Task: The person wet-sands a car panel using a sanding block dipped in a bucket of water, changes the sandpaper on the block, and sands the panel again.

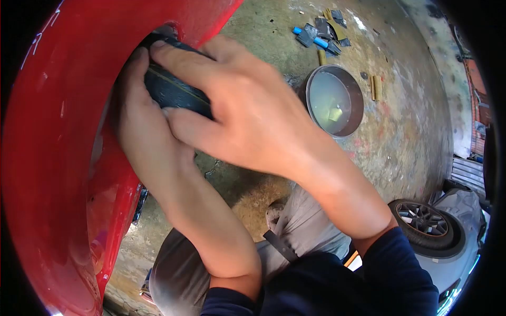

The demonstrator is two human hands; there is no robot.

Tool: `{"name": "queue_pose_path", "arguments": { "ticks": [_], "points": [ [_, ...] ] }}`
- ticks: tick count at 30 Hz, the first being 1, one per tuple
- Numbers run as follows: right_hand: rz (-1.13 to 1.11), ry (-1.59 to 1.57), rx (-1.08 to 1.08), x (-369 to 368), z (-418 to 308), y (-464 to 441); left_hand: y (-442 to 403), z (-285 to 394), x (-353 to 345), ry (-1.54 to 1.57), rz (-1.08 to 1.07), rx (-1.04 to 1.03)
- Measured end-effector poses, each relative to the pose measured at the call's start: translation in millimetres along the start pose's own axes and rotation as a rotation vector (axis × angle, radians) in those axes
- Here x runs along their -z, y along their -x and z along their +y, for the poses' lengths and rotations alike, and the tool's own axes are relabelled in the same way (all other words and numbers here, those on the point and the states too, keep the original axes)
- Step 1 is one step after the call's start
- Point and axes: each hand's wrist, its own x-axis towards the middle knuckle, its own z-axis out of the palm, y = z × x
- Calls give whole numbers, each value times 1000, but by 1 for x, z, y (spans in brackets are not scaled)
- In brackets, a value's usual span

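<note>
Both hands meet at the opening in a glossy red car body panel (47, 158). Between them is a dark, wet-looking piece (171, 89) with a thin tan line along it; its exact kind is not clear. My right hand (237, 89) closes on it from above, index finger along its upper side and thumb at its lower edge. My left hand (139, 100) is wrapped against its left side, thumb upward, close to the panel's edge. The left fingers are mostly hidden behind the piece and the panel.
A dark bucket (356, 113) of cloudy water with a yellowish piece in it stands on the stained concrete floor (411, 126). Beyond it lie sandpaper scraps (334, 29) and a blue rod (311, 37). A grey car's wheel (421, 221) is at the right.
</note>
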Motion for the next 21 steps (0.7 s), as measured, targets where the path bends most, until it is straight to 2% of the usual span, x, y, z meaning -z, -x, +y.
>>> {"name": "queue_pose_path", "arguments": {
  "ticks": [3,7,13,15,17,18,21],
  "points": [
    [42,4,-16,13,-11,6,0,6,-5,2,6,6],
    [-9,33,-64,14,-8,11,-2,-8,-1,74,-13,51],
    [35,17,34,16,2,4,6,0,-5,-27,-29,-99],
    [5,26,-9,14,2,6,-8,-17,-5,73,-29,-111],
    [-37,37,-79,12,-2,4,-10,-14,1,47,-65,-71],
    [43,60,2,13,-5,2,-5,-2,-1,43,-90,-50],
    [40,15,38,16,0,4,-8,-9,7,-75,-114,-66]
  ]
}}
